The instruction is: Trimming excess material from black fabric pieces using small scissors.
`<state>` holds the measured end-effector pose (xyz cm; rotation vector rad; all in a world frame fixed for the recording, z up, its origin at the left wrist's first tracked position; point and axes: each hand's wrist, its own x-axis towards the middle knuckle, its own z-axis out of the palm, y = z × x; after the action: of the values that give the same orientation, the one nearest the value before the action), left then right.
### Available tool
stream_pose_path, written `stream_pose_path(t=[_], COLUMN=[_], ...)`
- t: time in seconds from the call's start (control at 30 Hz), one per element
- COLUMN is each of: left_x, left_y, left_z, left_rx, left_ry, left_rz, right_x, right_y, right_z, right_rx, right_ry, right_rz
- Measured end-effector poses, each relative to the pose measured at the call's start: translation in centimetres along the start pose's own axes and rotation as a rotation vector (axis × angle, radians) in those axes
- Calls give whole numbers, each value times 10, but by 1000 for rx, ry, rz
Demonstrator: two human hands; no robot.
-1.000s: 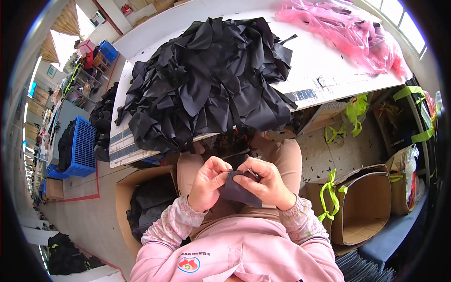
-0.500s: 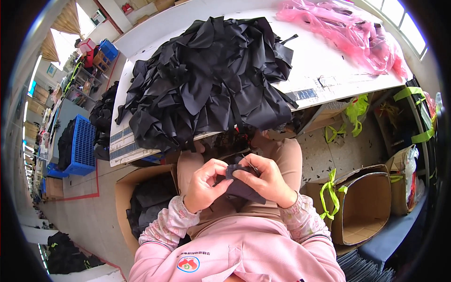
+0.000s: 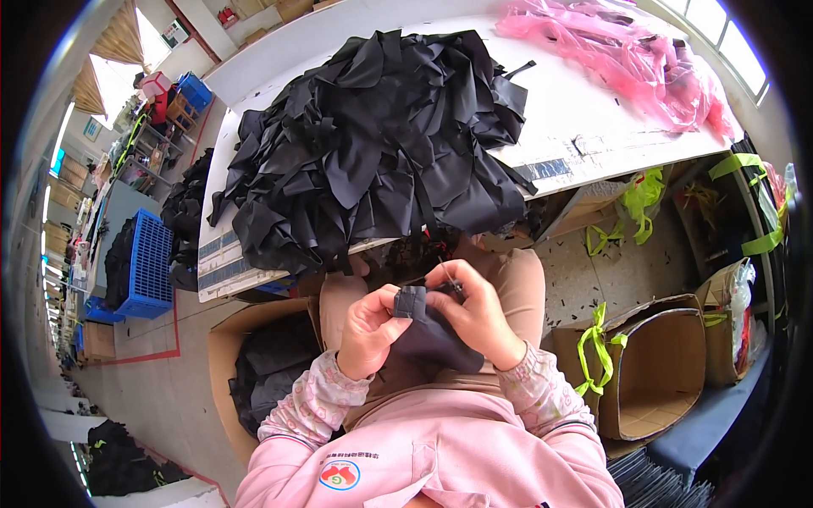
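Note:
A black fabric piece (image 3: 432,340) hangs over my lap, with a folded, stitched edge at its top. My left hand (image 3: 369,330) is closed, pinching that edge between thumb and fingers. Close by on the right, my right hand (image 3: 476,313) is curled, its thumb against the fabric. Tucked in its fingers is a small dark tool with a thin point, which looks like thread snips (image 3: 458,289); most of it is hidden. Beyond my knees, a big heap of black fabric pieces (image 3: 364,127) lies on the white table (image 3: 559,148) and droops over its front edge.
A cardboard box (image 3: 222,339) with dark fabric stands by my left leg. Open cardboard boxes (image 3: 656,372) with a green tie (image 3: 598,356) are at my right. Pink plastic (image 3: 627,63) covers the table's far right. A blue crate (image 3: 150,262) stands on the left floor.
The fabric has turned and hangs more openly between my hands, its stitched edge now showing. My right hand has shifted slightly up and away from that edge, the pointed tool tipping upward.

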<state>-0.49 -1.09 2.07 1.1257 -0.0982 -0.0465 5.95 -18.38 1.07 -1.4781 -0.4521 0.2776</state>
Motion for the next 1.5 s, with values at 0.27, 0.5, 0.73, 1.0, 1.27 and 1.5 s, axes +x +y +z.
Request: stream_pose_path(t=[0.27,0.5,0.73,1.0,1.27,1.5], left_x=[1,-2,-10,-12,-13,-12], left_y=[-19,-23,-28,-30,-31,-28], left_z=[-8,-4,-2,-1,-4,-8], left_rx=[307,397,408,440,450,489], left_ry=[201,259,229,196,170,101], left_rz=[275,333,278,297,294,292], right_x=[-25,-37,-33,-30,-33,-32], right_y=[-4,-3,2,0,-1,-4], right_z=[1,14,26,23,17,15], right_rx=[-146,325,41,-65,-111,-98], right_ry=[-32,-214,-52,-25,-75,-59], right_rz=[-68,404,102,17,98,54])
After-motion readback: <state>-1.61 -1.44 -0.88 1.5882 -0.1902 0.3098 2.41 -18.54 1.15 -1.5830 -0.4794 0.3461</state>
